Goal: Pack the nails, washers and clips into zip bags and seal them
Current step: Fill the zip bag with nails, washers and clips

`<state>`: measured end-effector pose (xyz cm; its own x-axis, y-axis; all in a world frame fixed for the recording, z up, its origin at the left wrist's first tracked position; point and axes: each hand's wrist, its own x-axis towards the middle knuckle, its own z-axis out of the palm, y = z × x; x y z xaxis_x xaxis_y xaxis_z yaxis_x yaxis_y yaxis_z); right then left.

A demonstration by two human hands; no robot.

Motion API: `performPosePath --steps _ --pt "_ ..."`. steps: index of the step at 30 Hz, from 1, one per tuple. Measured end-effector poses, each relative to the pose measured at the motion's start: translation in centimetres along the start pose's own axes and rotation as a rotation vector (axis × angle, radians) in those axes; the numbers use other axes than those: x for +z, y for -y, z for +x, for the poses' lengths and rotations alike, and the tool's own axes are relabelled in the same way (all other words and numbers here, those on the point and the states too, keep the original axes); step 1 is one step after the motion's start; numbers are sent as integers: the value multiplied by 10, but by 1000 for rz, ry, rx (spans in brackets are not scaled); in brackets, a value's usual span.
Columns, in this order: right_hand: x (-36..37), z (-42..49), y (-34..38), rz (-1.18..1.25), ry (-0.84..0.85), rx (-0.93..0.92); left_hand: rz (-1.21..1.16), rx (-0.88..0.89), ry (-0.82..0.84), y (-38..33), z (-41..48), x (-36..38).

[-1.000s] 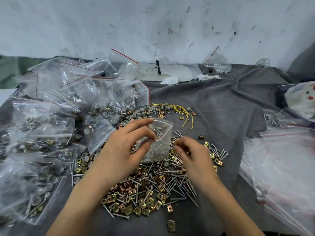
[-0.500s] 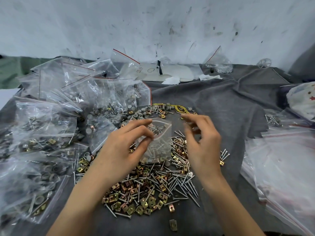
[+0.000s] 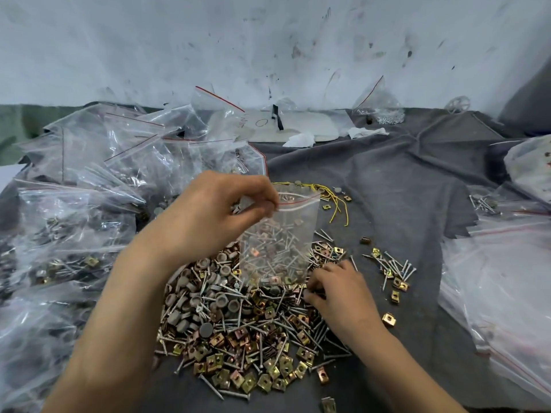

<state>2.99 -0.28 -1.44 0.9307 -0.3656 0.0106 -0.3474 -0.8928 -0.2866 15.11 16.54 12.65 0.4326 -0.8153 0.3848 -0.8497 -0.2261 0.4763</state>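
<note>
grey cloth (image 3: 387, 180) below stained wall (image 3: 268, 49); left hand (image 3: 208, 216) pinches zip bag (image 3: 283, 242); right hand (image 3: 337, 290) among nails (image 3: 298, 332), grip unclear.

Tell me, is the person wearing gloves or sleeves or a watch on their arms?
No. The left hand and right hand are bare, with no gloves and no rings that show. The left forearm and right forearm are bare too: no sleeves, watch or bracelet in view.

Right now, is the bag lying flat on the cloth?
No, the left hand pinches the bag by its top and holds it upright above the pile.
</note>
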Motion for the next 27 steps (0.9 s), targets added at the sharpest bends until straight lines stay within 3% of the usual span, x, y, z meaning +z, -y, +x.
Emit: performPosePath --steps 6,9,12,15,18,22,27 --pt "-3 6 -2 162 37 -86 12 33 55 20 -1 -1" --pt "-18 11 6 373 -14 1 -10 16 70 28 2 0" --pt "-57 18 16 701 -285 55 -40 14 70 34 0 -3" --pt "-109 21 42 977 -501 -190 -56 10 66 39 -3 -8" --pt "-135 27 72 937 -452 -418 -40 30 60 41 -3 -9" --pt "-127 43 87 612 -274 -385 -47 39 44 41 -4 -10" --pt "-115 71 66 921 -467 -248 -101 -30 3 47 -11 -21"
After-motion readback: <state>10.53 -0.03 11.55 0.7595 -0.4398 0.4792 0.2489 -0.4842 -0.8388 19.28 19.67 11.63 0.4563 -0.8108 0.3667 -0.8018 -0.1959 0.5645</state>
